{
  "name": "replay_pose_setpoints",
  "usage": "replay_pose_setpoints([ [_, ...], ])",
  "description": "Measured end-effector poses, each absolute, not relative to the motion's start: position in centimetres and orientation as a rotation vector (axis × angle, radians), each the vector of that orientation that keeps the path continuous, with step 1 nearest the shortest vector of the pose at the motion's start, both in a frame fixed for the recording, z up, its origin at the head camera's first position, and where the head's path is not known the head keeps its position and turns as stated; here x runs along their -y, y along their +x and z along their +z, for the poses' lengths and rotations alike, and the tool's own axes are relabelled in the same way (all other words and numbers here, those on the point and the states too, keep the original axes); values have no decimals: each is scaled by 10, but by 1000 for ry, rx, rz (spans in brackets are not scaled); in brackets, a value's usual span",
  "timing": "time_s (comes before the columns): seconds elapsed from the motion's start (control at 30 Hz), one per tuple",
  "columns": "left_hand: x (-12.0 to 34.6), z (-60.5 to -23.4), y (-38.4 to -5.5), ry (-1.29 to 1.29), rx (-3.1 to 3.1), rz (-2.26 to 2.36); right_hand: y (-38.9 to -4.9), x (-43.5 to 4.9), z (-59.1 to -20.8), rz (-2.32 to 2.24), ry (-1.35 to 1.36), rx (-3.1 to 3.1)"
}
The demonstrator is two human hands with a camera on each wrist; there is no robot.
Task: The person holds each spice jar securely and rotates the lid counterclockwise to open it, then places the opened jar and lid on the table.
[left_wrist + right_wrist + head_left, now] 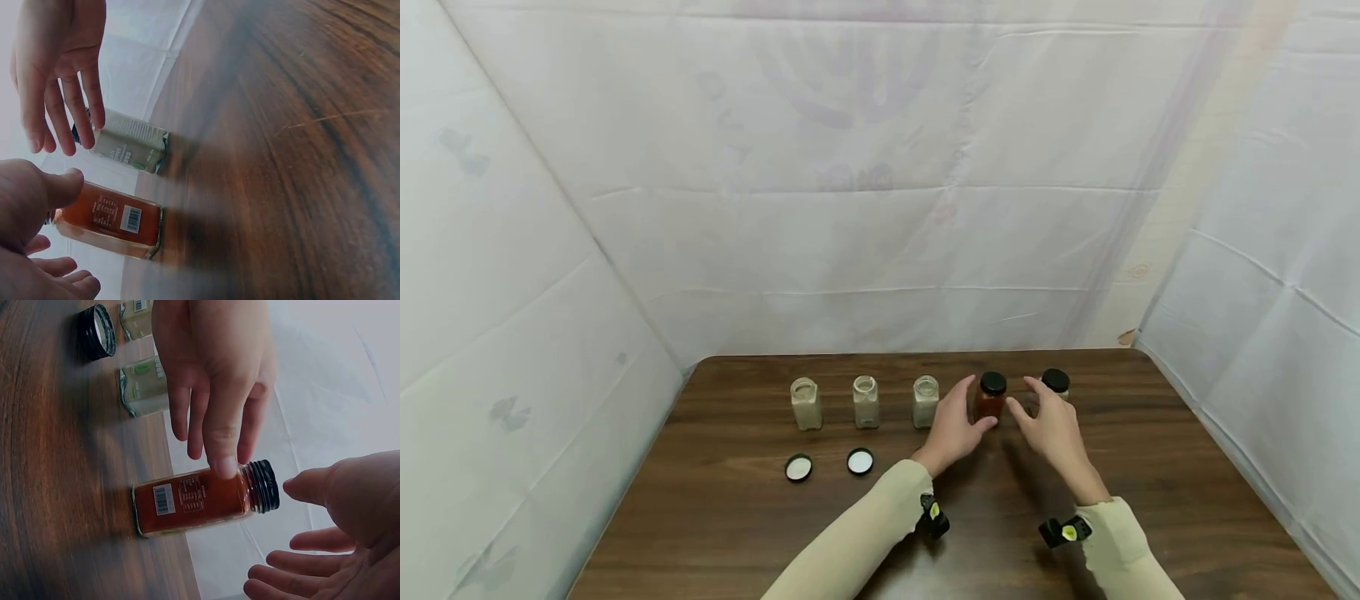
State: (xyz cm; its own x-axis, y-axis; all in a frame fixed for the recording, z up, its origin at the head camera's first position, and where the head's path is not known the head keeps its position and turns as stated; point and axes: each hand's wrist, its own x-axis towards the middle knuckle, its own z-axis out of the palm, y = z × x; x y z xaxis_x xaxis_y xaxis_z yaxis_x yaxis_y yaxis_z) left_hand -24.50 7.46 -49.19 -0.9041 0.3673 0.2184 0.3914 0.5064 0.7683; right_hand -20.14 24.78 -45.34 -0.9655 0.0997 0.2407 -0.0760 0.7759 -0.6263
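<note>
A square glass jar of red-brown contents with a black lid (990, 398) stands upright between both hands. My left hand (953, 429) is at the jar's left, its thumb and fingers spread around it; the thumb (224, 447) overlaps the jar near its neck, and whether it touches I cannot tell. Just right of the jar, my right hand (1051, 425) has its fingers spread apart and holds nothing. Behind that hand a second black-lidded jar (1056, 382) is partly hidden; its pale contents show in the left wrist view.
Three lidless jars of pale contents stand in a row to the left: one jar (807, 406), another jar (866, 404) and a third jar (925, 403). Two black lids lie upturned before them, one lid (798, 468) left of the other lid (860, 462). White sheeting (865, 250) borders the wooden table (715, 517).
</note>
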Motion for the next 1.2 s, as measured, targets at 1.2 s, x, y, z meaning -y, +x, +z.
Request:
replay_pose_setpoints([
  [1.2,-87,-509,-271,-608,2723,-1423,-216,-240,-455,995,-14,2711],
])
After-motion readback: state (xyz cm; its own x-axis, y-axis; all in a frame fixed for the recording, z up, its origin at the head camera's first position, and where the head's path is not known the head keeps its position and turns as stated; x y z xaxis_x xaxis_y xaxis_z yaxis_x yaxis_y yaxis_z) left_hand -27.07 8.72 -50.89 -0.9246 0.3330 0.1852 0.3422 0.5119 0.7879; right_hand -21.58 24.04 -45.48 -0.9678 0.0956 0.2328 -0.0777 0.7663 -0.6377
